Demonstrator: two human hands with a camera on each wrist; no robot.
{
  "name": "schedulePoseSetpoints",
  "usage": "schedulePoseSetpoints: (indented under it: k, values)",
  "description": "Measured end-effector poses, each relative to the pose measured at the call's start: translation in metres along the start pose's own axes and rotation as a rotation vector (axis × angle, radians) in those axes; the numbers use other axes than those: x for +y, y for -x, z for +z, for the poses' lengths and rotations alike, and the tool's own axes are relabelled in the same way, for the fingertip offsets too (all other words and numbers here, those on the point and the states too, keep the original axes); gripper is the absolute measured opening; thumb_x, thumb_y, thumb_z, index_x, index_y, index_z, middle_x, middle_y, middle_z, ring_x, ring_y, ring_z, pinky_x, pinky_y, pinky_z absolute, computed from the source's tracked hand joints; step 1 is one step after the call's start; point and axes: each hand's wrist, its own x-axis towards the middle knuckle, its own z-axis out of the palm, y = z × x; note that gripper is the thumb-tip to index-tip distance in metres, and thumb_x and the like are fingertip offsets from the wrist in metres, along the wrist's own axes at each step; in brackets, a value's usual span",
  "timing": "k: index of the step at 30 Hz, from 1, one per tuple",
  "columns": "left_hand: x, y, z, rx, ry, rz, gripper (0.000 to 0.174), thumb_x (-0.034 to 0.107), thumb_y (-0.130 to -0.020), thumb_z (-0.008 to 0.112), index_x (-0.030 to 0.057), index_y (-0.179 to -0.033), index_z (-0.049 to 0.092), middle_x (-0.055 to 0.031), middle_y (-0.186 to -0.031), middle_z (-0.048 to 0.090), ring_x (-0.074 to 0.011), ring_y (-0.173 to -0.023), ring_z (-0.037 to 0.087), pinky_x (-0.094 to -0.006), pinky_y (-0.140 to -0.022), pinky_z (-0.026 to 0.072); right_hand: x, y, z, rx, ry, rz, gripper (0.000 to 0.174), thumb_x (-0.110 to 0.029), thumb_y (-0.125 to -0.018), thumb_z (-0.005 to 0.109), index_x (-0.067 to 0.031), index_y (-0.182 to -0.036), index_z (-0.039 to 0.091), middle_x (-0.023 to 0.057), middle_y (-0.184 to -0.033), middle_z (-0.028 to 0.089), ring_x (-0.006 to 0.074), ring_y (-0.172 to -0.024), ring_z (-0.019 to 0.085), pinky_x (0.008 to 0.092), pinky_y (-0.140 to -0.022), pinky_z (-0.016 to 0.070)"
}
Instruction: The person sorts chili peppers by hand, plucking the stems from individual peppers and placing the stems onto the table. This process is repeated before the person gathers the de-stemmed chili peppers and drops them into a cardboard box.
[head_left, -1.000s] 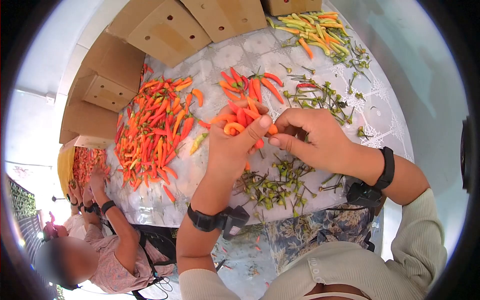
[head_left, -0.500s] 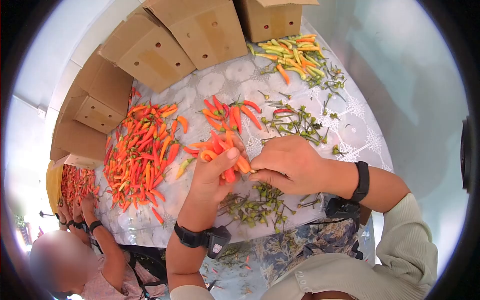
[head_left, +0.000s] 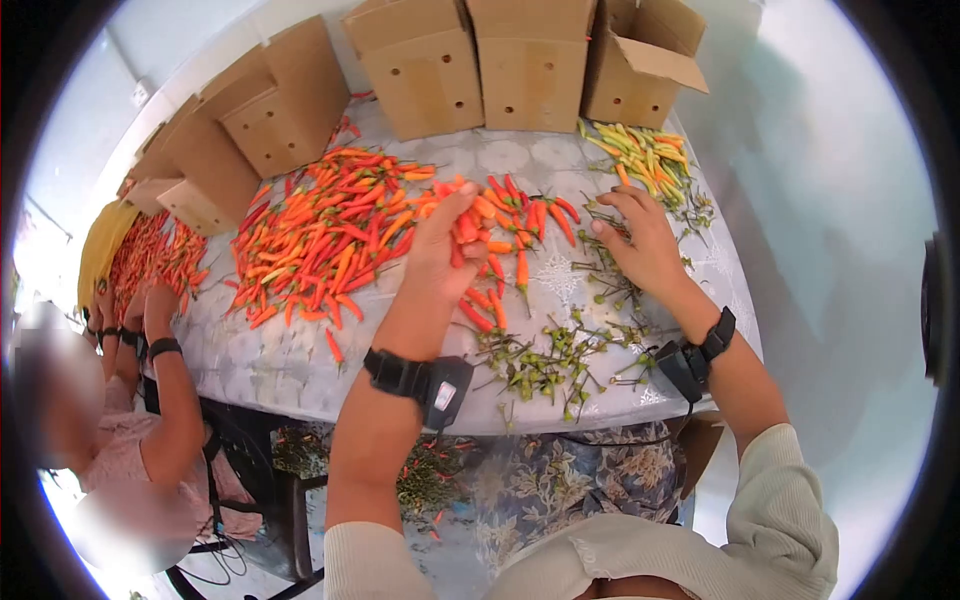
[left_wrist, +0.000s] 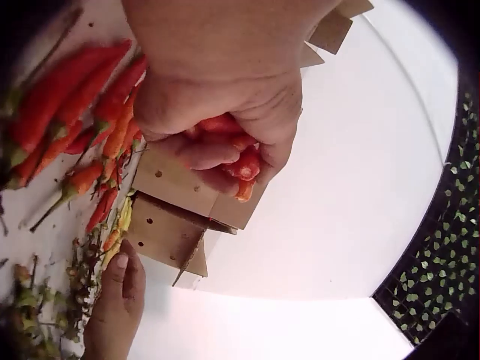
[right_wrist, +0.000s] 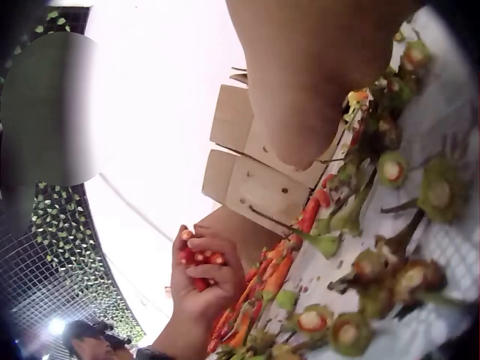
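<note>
My left hand (head_left: 438, 245) grips a bunch of red and orange chili peppers (head_left: 466, 230), raised over the middle of the table. In the right wrist view, the stemless ends of those chilies (right_wrist: 201, 259) poke out between its curled fingers. My right hand (head_left: 642, 245) is apart from it, off to the right over scattered green chili stems (head_left: 612, 290), fingers loosely bent and nothing visible in them. Several loose chilies (head_left: 522, 270), some with stems on, lie beside and beyond the left hand. A heap of removed stems (head_left: 545, 365) lies near the front edge.
A large pile of red and orange chilies (head_left: 330, 235) spreads on the left. Yellow-green chilies (head_left: 650, 160) lie at the back right. Cardboard boxes (head_left: 425, 90) line the far edge. Another person's arms (head_left: 170, 380) work at a chili pile on the far left.
My right hand has left the chilies in the left hand and moved right, its fingers loosening. The left hand keeps its bunch. The head view has shifted, showing more of the boxes.
</note>
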Motion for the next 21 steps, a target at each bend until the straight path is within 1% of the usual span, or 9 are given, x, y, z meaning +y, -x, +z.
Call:
schedulePoseSetpoints:
  k: [1,4,8,12,13,16,17,20,21]
  values:
    - [-0.001,0.000,-0.001,-0.005,0.007,0.009,0.014,0.022,-0.088,0.060,0.0095,-0.093,0.056,0.0009,-0.080,0.055,-0.0086,-0.071,0.054,-0.0148,-0.039,0.0356,0.005,0.002,0.004,-0.001,0.014,-0.005,0.022,-0.017,-0.082,0.064,-0.0058,-0.101,0.062,0.0127,-0.106,0.058,0.0322,-0.103,0.052,0.0390,-0.087,0.0432]
    - [0.003,0.002,0.001,-0.023,0.019,0.006,0.014,0.022,-0.087,0.062,0.0093,-0.092,0.057,-0.0005,-0.075,0.057,-0.0082,-0.068,0.056,-0.0148,-0.039,0.0365,0.014,0.005,0.003,-0.246,-0.032,-0.074,0.021,-0.019,-0.084,0.061,-0.0048,-0.100,0.064,0.0123,-0.108,0.059,0.0305,-0.102,0.053,0.0379,-0.085,0.0451]
    - [0.000,-0.003,-0.004,-0.033,-0.021,0.014,0.014,0.021,-0.087,0.062,0.0088,-0.093,0.058,-0.0019,-0.075,0.059,-0.0072,-0.064,0.056,-0.0147,-0.038,0.0368,-0.004,0.019,-0.015,-0.343,-0.144,0.092,0.021,-0.022,-0.086,0.059,-0.0038,-0.096,0.065,0.0130,-0.102,0.061,0.0305,-0.098,0.056,0.0378,-0.083,0.0454]
    - [-0.004,0.001,0.005,-0.008,-0.010,0.046,0.014,0.018,-0.083,0.066,0.0080,-0.091,0.060,-0.0022,-0.074,0.061,-0.0075,-0.063,0.057,-0.0151,-0.037,0.0359,-0.032,0.040,-0.032,-0.322,0.032,-0.024,0.029,-0.027,-0.090,0.055,-0.0026,-0.103,0.061,0.0137,-0.103,0.061,0.0311,-0.099,0.055,0.0386,-0.087,0.0432]
    - [-0.003,0.001,0.005,-0.008,0.001,0.048,0.014,0.016,-0.081,0.068,0.0076,-0.090,0.062,-0.0025,-0.074,0.062,-0.0081,-0.062,0.058,-0.0156,-0.037,0.0348,-0.038,0.047,-0.031,-0.325,0.006,0.089,0.034,-0.031,-0.089,0.055,-0.0022,-0.108,0.059,0.0160,-0.109,0.058,0.0330,-0.101,0.054,0.0395,-0.090,0.0420]
    - [-0.002,0.003,0.006,0.009,0.000,0.055,0.015,0.015,-0.078,0.072,0.0070,-0.087,0.063,-0.0037,-0.073,0.063,-0.0080,-0.060,0.058,-0.0150,-0.037,0.0337,-0.058,0.072,-0.018,-0.204,0.036,0.052,0.037,-0.033,-0.089,0.056,-0.0024,-0.109,0.058,0.0186,-0.114,0.054,0.0354,-0.104,0.053,0.0402,-0.091,0.0415]
    - [0.000,0.004,0.006,0.020,-0.008,0.048,0.015,0.016,-0.078,0.072,0.0069,-0.087,0.063,-0.0039,-0.073,0.063,-0.0078,-0.060,0.058,-0.0147,-0.037,0.0335,-0.067,0.076,-0.015,-0.233,0.008,0.044,0.038,-0.033,-0.087,0.059,-0.0030,-0.109,0.057,0.0207,-0.115,0.053,0.0374,-0.106,0.051,0.0413,-0.092,0.0409]
    - [0.000,0.002,0.003,0.006,0.001,0.035,0.016,0.016,-0.077,0.072,0.0065,-0.087,0.063,-0.0044,-0.072,0.063,-0.0077,-0.058,0.057,-0.0141,-0.036,0.0332,-0.098,0.090,-0.003,-0.221,0.039,-0.043,0.038,-0.031,-0.083,0.062,-0.0036,-0.109,0.058,0.0211,-0.115,0.052,0.0376,-0.107,0.051,0.0425,-0.091,0.0413]
    - [0.000,0.001,0.002,-0.009,0.008,0.033,0.017,0.016,-0.077,0.073,0.0063,-0.087,0.063,-0.0046,-0.072,0.063,-0.0078,-0.058,0.057,-0.0139,-0.036,0.0331,-0.111,0.093,0.001,-0.218,0.016,-0.037,0.038,-0.030,-0.080,0.065,-0.0046,-0.108,0.057,0.0197,-0.115,0.052,0.0368,-0.107,0.049,0.0437,-0.090,0.0396]
